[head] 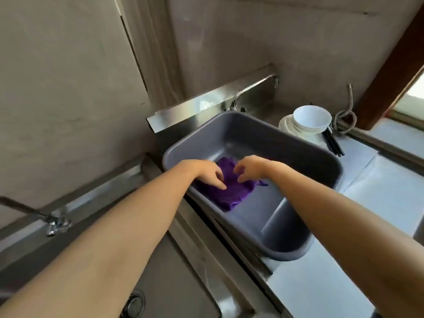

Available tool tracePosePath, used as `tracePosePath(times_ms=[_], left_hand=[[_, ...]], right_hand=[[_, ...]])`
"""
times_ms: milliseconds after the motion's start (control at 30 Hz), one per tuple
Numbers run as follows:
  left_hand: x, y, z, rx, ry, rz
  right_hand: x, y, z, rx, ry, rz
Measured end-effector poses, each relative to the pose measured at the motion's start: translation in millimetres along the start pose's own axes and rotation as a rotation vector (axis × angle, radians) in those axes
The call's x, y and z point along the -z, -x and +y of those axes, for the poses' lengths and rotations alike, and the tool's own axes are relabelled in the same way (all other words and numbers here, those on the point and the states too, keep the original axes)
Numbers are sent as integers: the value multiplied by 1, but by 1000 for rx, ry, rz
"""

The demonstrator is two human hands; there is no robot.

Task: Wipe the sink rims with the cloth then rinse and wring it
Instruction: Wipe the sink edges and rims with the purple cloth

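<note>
1. Left hand (207, 172): reaches into the grey plastic basin (316, 157), fingers curled downward, fingertips pressing on the purple cloth (231, 191). Nothing is clasped; the fingers are loosely spread.
2. Right hand (249, 167): mirrors the left from the other side, fingers bent and loosely apart, tips at the cloth's upper right part. Cannot tell whether they pinch a fold or only touch it.
3. Cloth: lies crumpled on the basin floor, directly beneath and between both hands, with most of its bulk extending toward the person, below the fingertips. One small corner sticks out to the right past the right wrist.
4. Basin: sits in the right-hand sink well, tilted in view, its near rim passing under both forearms.
5. Tap (252, 88): mounted on the steel backsplash behind the basin, spout pointing right.
6. Second tap (46, 216): at the left, over the left sink, whose drain (135, 305) shows at the bottom edge.
7. White bowl (312, 118): stacked on plates on the counter to the right of the basin; dark chopsticks (332, 143) lie just beside the stack.
</note>
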State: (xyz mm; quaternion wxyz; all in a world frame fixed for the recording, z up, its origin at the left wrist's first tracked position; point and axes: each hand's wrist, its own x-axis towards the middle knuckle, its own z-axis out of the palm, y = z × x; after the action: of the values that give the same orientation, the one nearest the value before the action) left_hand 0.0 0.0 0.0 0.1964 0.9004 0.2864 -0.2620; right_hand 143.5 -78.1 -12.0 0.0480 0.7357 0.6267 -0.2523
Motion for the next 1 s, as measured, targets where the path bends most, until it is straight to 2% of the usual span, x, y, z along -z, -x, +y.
tracePosePath(times_ms=[167, 333, 600, 800, 1000], left_hand=[[-18, -28, -13, 95, -41, 25], [-22, -49, -23, 124, -43, 29], [-14, -66, -23, 123, -59, 146], [-14, -67, -13, 127, -206, 230], [-6, -58, -12, 55, -113, 274]], right_hand=[[-30, -22, 3, -51, 136, -27], [-40, -37, 7, -88, 165, 115], [-44, -46, 9, -148, 87, 200], [-39, -45, 16, -173, -52, 216], [-25, -36, 20, -167, -163, 234]])
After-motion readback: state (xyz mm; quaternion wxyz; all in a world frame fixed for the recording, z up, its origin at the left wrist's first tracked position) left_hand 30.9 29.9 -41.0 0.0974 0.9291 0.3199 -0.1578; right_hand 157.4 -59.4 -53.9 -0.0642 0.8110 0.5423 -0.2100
